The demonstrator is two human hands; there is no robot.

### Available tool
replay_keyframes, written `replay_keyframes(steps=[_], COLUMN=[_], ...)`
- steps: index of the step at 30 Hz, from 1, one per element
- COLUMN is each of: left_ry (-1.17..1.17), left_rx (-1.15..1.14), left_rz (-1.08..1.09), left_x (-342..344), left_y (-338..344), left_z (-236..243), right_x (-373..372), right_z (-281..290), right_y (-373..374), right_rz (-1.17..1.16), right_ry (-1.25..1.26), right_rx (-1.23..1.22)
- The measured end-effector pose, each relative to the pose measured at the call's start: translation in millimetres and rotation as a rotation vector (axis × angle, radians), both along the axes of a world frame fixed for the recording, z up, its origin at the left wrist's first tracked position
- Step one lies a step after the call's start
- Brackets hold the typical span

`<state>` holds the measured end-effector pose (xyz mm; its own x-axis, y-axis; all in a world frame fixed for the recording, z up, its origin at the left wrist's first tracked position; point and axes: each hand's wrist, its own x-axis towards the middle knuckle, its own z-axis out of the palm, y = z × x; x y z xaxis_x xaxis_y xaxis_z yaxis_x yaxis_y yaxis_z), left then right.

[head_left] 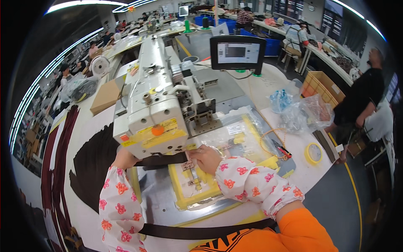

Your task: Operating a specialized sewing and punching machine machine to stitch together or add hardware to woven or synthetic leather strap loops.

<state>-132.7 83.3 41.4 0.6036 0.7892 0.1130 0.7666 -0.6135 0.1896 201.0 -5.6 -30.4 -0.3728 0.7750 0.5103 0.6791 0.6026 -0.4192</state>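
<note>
A dark brown fabric strip (166, 160) lies across the front of a white industrial sewing machine (151, 105), just under its head. My right hand (206, 158) is at the strip's right end, its fingers bent and closed on the edge. Beneath this hand is a flat template plate with yellow tape borders (179, 191) and small pinkish metal fittings (192, 176). At the strip's left end is my left hand (125, 158); the machine head hides its fingers. Both forearms wear white flowered sleeves.
A pile of dark fabric strips (94, 164) lies left of the machine. Behind stands a control screen (237, 52). To the right are clear plastic bags (308, 113), a yellow tape roll (313, 153) and small snips (285, 152). A person in black (361, 92) stands beyond the table's right edge.
</note>
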Motion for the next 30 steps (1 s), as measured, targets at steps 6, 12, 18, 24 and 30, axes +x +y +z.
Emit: replay_keyframes(steps=[6, 12, 18, 24, 30], left_ry=[-0.068, 0.045, 0.114, 0.185, 0.114], left_rx=[0.438, 0.388, 0.437, 0.264, 0.485], left_rz=[0.637, 0.845, 0.360, 0.081, 0.152], left_x=[-39.8, -43.2, -9.0, 39.2, 34.9], left_y=[35.4, 26.2, -35.4, -112.3, -35.7], left_z=[-32.2, -29.9, -0.8, 0.9, -27.2], right_x=[-5.2, -6.4, -7.2, -7.5, -0.6], right_z=[-10.8, -10.3, -11.5, -12.4, -9.8], right_y=[2.4, -1.7, 3.0, 5.8, 2.2], right_rz=[-0.007, -0.024, -0.037, -0.045, -0.001], right_ry=[0.031, 0.025, 0.001, -0.085, 0.003], right_rx=[0.067, -0.017, -0.037, 0.015, 0.082])
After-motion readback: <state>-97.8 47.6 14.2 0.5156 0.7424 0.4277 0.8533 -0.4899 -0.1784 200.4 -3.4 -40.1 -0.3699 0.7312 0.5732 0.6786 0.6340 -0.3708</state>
